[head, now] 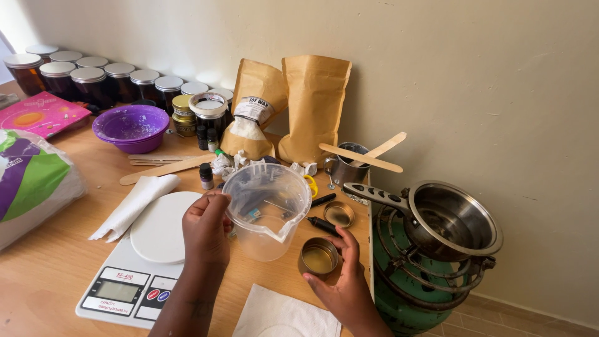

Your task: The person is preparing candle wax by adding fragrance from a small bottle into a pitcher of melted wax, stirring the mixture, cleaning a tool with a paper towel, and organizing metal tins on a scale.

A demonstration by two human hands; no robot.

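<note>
your left hand (pixel 206 229) grips the clear plastic measuring jug (pixel 265 209) at its left rim and wall, fingers wrapped on it, jug tipped with the spout down toward you. your right hand (pixel 340 274) cups the small gold tin (pixel 319 257), fingers curled round its right side, thumb under the near edge. the tin sits on the wooden table (pixel 56 268), just right of and below the jug spout, touching or nearly touching the jug base, can't tell which. yellowish fill in the tin; liquid or set, can't tell.

handling, my read: jug is thin-wall plastic, light, flexes if squeezed, looks near empty, so hold by rim plus wall as you do, no hard pinch. tin is light thin metal, slides easily on the wood, may be warm if the fill is fresh; hold it low at the side wall, keep fingers off the open top.

around: white kitchen scale (pixel 140 262) under your left forearm, white paper napkin (pixel 284 315) at the near edge, second open tin (pixel 339 214) behind the first, black marker (pixel 323 224) between them. steel pan (pixel 446 218) on the green gas burner (pixel 405 274) to the right. steel cup with wooden sticks (pixel 346 165), two brown paper pouches (pixel 293 106), purple bowl (pixel 131 128), row of dark jars (pixel 93 78) along the wall.
</note>
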